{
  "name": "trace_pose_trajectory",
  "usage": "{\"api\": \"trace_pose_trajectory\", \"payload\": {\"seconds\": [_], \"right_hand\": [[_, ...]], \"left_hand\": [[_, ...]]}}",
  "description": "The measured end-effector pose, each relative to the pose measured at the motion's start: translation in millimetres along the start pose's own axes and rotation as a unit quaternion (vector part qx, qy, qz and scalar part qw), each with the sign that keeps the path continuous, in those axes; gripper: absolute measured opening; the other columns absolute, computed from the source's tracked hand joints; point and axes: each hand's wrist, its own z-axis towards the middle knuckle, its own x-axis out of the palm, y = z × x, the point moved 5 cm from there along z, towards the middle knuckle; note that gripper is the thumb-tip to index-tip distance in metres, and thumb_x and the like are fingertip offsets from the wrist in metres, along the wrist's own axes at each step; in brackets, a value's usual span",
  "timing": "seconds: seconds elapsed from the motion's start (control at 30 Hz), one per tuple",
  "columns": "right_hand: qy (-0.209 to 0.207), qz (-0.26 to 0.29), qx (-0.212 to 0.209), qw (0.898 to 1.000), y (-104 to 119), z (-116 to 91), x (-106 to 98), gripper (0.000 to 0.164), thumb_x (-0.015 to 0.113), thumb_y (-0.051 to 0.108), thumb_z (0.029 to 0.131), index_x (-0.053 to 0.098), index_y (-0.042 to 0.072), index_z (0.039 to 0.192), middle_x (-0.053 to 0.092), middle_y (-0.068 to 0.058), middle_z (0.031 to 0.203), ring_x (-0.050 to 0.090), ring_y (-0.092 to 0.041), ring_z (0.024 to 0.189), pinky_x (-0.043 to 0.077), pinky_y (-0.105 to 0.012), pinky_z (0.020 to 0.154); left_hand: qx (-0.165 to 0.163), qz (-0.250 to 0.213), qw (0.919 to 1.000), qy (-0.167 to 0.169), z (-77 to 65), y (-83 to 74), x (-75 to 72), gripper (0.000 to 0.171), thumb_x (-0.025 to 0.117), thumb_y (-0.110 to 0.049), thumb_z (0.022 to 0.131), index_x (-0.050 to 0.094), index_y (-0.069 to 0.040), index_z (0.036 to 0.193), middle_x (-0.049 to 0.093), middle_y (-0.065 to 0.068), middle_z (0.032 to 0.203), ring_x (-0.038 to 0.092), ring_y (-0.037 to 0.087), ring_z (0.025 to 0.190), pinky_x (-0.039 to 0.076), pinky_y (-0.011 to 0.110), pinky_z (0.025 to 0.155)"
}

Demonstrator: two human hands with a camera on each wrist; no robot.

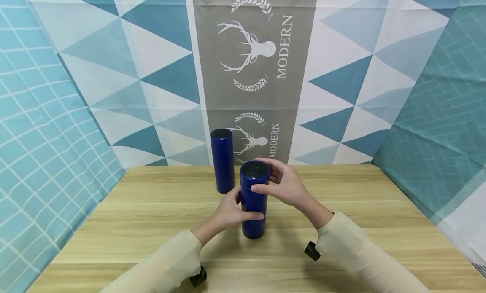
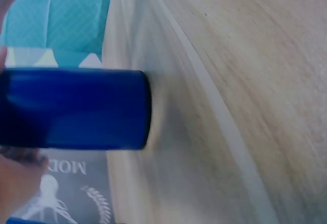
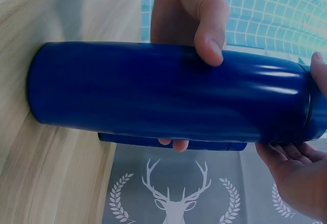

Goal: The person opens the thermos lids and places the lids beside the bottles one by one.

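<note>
As they grip one bottle [image 1: 253,203], hands [image 1: 229,211] [image 1: 284,184] sit staggered.

Looks smooth and glossy, like painted metal, on the near blue flask [image 1: 252,203]; gleams on its dark lid [image 1: 255,170]; shows wood grain across the surface [image 1: 152,217], matt cloth on the sleeves [image 1: 349,238], creased sheeting on the backdrop [image 1: 163,69].

You wear long cream sleeves [image 1: 163,259], with a small, stubby black piece [image 1: 312,251] showing beneath each; your fingers [image 1: 276,163] are bare.
</note>
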Motion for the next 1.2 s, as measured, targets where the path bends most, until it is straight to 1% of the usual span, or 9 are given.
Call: {"api": "trace_pose_trajectory", "payload": {"seconds": [0.2,0.37,0.43,0.57,0.63,0.73,0.8,1.0,1.2], "right_hand": [[0.009,0.005,0.000,1.000,0,1,0,0.063,0.078,0.008,0.078,0.051,0.005,0.135,0.056,-0.017,0.137,0.061,-0.031,0.119,0.051,-0.033,0.100],[0.018,0.009,0.004,1.000,0,-1,0,0.063,0.078,0.009,0.079,0.050,0.005,0.136,0.058,-0.018,0.134,0.061,-0.031,0.119,0.051,-0.032,0.100],[0.022,0.009,0.003,1.000,1,-1,0,0.064,0.078,0.010,0.079,0.049,0.005,0.136,0.058,-0.018,0.134,0.061,-0.031,0.119,0.051,-0.032,0.100],[0.031,0.010,-0.001,0.999,1,-2,1,0.064,0.077,0.012,0.080,0.048,0.005,0.137,0.056,-0.017,0.136,0.059,-0.031,0.122,0.050,-0.033,0.102],[0.035,0.015,-0.002,0.999,1,-2,0,0.064,0.076,0.012,0.081,0.047,0.004,0.138,0.055,-0.018,0.138,0.057,-0.032,0.125,0.048,-0.036,0.104],[0.034,0.028,-0.005,0.999,2,-2,-1,0.065,0.075,0.010,0.082,0.045,0.002,0.139,0.052,-0.020,0.139,0.054,-0.036,0.127,0.045,-0.042,0.106],[0.031,0.031,-0.004,0.999,3,-1,-1,0.066,0.075,0.010,0.082,0.044,0.002,0.139,0.053,-0.022,0.138,0.054,-0.037,0.127,0.045,-0.044,0.106],[0.023,0.012,0.011,1.000,6,4,0,0.067,0.078,0.012,0.079,0.047,0.007,0.138,0.058,-0.020,0.133,0.061,-0.034,0.118,0.051,-0.036,0.100],[0.033,0.007,0.027,0.999,5,4,3,0.069,0.079,0.011,0.078,0.047,0.008,0.139,0.058,-0.021,0.133,0.061,-0.036,0.117,0.051,-0.041,0.101]], "left_hand": [[0.028,-0.054,0.9960,0.065,4.2,11.1,-5.2,0.076,0.081,-0.017,0.076,0.042,-0.007,0.140,0.057,0.017,0.135,0.059,0.028,0.119,0.047,0.041,0.104],[0.028,-0.072,0.9920,0.100,3.3,16.9,-4.6,0.079,0.080,-0.012,0.076,0.039,-0.006,0.143,0.054,0.018,0.138,0.058,0.021,0.120,0.046,0.036,0.106],[0.024,-0.073,0.9917,0.103,2.9,18.2,-3.8,0.078,0.080,-0.011,0.076,0.039,-0.005,0.142,0.054,0.019,0.137,0.059,0.019,0.119,0.046,0.033,0.106],[0.020,-0.072,0.9920,0.102,2.8,17.8,-1.8,0.076,0.081,-0.011,0.075,0.041,-0.004,0.140,0.056,0.019,0.135,0.060,0.018,0.116,0.048,0.030,0.103],[0.018,-0.072,0.9920,0.102,2.8,16.4,-1.1,0.076,0.081,-0.011,0.075,0.042,-0.003,0.139,0.056,0.019,0.134,0.060,0.020,0.116,0.048,0.031,0.102],[0.016,-0.071,0.9923,0.100,3.9,14.8,-1.2,0.075,0.081,-0.011,0.075,0.043,-0.002,0.139,0.056,0.020,0.134,0.060,0.024,0.117,0.048,0.037,0.104],[0.015,-0.071,0.9923,0.100,5.5,14.1,-1.8,0.075,0.081,-0.010,0.074,0.043,-0.002,0.138,0.057,0.020,0.134,0.060,0.026,0.117,0.048,0.041,0.104],[0.009,-0.077,0.9917,0.102,10.2,15.7,-5.0,0.075,0.081,-0.010,0.074,0.043,-0.002,0.138,0.056,0.020,0.134,0.060,0.025,0.117,0.047,0.043,0.105],[0.004,-0.084,0.9904,0.110,8.3,17.3,-4.4,0.078,0.083,-0.013,0.073,0.043,-0.002,0.139,0.056,0.020,0.135,0.059,0.024,0.118,0.046,0.041,0.106]]}}
